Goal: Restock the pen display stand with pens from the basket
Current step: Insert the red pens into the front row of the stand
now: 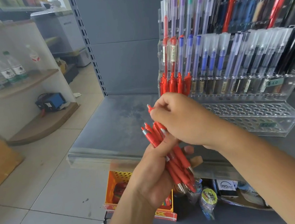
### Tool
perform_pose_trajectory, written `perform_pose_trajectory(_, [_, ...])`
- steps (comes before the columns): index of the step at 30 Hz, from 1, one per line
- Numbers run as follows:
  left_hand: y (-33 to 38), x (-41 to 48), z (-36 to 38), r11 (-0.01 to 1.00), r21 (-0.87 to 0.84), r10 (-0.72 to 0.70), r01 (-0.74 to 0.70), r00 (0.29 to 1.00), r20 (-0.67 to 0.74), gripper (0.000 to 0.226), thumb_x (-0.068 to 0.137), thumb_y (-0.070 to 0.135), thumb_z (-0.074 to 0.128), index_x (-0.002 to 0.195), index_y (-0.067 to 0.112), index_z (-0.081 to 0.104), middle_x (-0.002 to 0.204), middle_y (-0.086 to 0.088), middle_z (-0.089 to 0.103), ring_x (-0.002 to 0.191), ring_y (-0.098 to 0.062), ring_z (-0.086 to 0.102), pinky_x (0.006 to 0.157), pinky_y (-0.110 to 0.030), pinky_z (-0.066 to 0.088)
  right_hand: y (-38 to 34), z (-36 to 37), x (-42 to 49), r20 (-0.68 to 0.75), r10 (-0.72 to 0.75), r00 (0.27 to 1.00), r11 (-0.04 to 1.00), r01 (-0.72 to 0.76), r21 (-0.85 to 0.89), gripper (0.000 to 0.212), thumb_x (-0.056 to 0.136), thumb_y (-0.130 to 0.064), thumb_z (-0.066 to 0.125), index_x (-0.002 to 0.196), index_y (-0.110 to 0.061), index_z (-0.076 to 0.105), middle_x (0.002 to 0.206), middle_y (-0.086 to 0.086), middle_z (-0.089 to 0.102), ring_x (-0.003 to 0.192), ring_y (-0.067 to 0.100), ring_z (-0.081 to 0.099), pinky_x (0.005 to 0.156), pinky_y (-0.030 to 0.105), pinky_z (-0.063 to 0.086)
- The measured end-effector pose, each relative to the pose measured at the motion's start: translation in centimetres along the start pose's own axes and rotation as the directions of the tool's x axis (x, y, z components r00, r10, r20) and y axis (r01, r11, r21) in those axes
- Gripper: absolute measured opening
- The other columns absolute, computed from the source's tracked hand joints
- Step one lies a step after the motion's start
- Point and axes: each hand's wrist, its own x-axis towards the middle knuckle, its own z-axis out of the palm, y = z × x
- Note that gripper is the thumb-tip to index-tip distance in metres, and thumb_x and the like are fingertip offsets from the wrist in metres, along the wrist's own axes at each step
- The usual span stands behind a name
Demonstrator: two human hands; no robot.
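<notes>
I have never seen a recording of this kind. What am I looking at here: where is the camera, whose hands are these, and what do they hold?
There is no machine here. A person works with bare hands, and the single picture comes from one wide camera worn on the head, which looks forward and down at them. The left hand grips a bundle of red pens. The right hand pinches a single red pen just above the bundle. Behind the hands, on a grey shelf, is a clear display stand with many pens upright in rows. The stocked red pens are at its left end, and the holes in its front rows look empty. Lower down, partly hidden by the left arm, is an orange basket.
</notes>
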Motion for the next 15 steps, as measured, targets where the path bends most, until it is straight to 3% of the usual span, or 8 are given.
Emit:
perform_pose_trajectory(4, [0.3,0.0,0.1,0.998,-0.066,-0.012,0.012,1.0,-0.001,0.048,0.069,0.038,0.085,0.102,0.005,0.074,0.09,-0.009,0.064,0.071,-0.022,0.066,0.067,-0.041,0.062,-0.4,-1.7,0.3,-0.088,0.007,0.996,0.955,0.02,0.296,0.014,0.104,-0.024,0.046,0.107,-0.014,0.055,0.086,0.002,0.075,0.061,0.023,0.066,0.047,0.034,0.051])
perform_pose_trajectory(7, [0.2,0.1,-0.2,0.999,-0.052,-0.018,0.016,0.999,-0.044,0.029,0.075,0.031,0.079,0.094,0.01,0.076,0.086,-0.01,0.062,0.073,-0.024,0.063,0.066,-0.041,0.062,-0.5,-3.6,0.4,-0.214,-0.03,0.976,0.903,0.119,0.414,0.015,0.106,-0.019,0.046,0.12,-0.017,0.049,0.088,0.006,0.074,0.066,0.029,0.07,0.044,0.026,0.046])
perform_pose_trajectory(12, [0.4,0.3,-0.6,0.996,-0.09,-0.019,0.012,0.996,-0.081,0.025,0.08,0.024,0.073,0.1,0.009,0.071,0.073,-0.008,0.065,0.061,-0.024,0.066,0.075,-0.045,0.056,0.5,-7.0,0.6,-0.382,-0.113,0.917,0.896,0.261,0.36,0.046,0.105,-0.011,0.048,0.145,-0.033,0.041,0.092,0.002,0.07,0.067,0.021,0.069,0.048,0.022,0.046])
perform_pose_trajectory(15, [0.5,0.3,-0.5,0.995,-0.095,-0.017,0.009,0.996,-0.082,0.019,0.079,0.023,0.073,0.093,0.01,0.072,0.072,-0.008,0.064,0.06,-0.023,0.065,0.067,-0.042,0.059,1.4,-7.8,1.0,-0.452,-0.148,0.88,0.892,0.317,0.324,0.046,0.105,-0.007,0.046,0.144,-0.032,0.044,0.094,0.001,0.071,0.071,0.024,0.068,0.052,0.018,0.046])
